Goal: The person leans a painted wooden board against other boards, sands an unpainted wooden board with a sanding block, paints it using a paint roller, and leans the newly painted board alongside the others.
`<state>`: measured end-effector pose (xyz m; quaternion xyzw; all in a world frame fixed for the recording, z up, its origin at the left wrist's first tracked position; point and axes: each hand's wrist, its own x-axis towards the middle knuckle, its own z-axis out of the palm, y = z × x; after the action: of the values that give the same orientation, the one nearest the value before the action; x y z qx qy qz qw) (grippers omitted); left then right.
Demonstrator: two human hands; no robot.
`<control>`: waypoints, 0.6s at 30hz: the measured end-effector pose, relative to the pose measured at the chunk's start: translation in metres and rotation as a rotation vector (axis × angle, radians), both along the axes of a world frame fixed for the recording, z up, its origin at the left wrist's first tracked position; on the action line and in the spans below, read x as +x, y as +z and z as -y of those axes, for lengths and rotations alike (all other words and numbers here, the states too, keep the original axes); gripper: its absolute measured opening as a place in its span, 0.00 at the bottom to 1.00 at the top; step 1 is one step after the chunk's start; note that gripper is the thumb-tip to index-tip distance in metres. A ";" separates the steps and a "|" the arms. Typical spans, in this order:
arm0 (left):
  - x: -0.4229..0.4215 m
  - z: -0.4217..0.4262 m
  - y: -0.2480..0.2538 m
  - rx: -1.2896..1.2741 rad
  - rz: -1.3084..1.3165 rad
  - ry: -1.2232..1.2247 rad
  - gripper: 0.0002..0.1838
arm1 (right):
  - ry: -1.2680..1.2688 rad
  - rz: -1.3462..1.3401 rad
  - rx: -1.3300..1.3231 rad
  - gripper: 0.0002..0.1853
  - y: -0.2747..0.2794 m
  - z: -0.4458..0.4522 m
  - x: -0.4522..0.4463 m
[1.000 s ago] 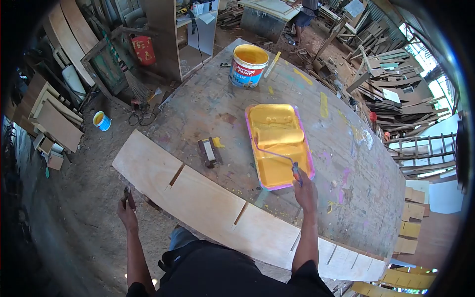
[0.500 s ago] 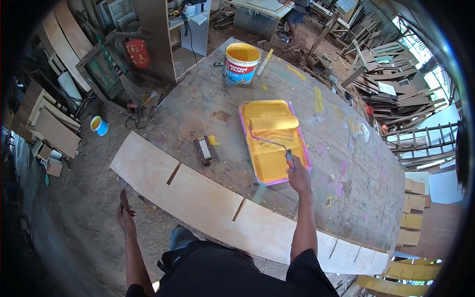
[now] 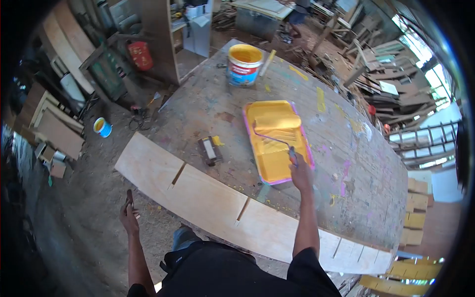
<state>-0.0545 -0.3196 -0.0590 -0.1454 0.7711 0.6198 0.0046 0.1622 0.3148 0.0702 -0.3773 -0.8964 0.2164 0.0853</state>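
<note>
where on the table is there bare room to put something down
The widest free patch of the table lies right of the paint tray, out to the table's right edge: paint-stained but bare. Another lies left of the tray, between the paint bucket and the brown block. Crowded: the near edge, under the long board, and the tray, where the roller sits.

From my far-off seat, I see a tabletop [image 3: 361,213] of rough, dull, stained wood. Along its near edge, the long board [image 3: 208,193] is smooth, matt wood. The tray [image 3: 308,152] looks like plastic, the roller [image 3: 279,123] wet and shiny. Near the far corner, the bucket [image 3: 244,74] looks like smooth plastic.
</note>
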 end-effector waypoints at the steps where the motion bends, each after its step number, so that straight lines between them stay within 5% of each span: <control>1: 0.000 -0.010 0.016 -0.043 0.001 0.006 0.16 | 0.039 -0.051 -0.032 0.30 -0.002 0.002 0.011; 5: -0.015 0.014 -0.002 -0.119 -0.113 0.102 0.17 | 0.133 -0.144 0.063 0.27 -0.052 0.011 0.060; 7: -0.027 0.015 0.004 -0.109 -0.139 0.159 0.17 | -0.026 -0.119 -0.247 0.27 -0.004 0.047 0.056; 10: -0.059 0.032 -0.001 -0.123 -0.025 0.107 0.23 | 0.195 -0.256 -0.001 0.27 -0.010 0.055 0.086; 12: -0.088 0.033 -0.017 -0.095 -0.122 0.129 0.24 | 0.004 -0.128 -0.154 0.25 -0.001 0.063 0.122; 18: -0.148 -0.011 -0.007 0.256 -0.166 0.149 0.24 | -0.015 -0.091 -0.470 0.25 0.052 0.142 0.154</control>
<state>-0.2020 -0.3083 -0.0659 -0.1490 0.6706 0.7215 -0.0866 0.3159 0.1730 0.1227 -0.3832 -0.8139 0.4352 0.0369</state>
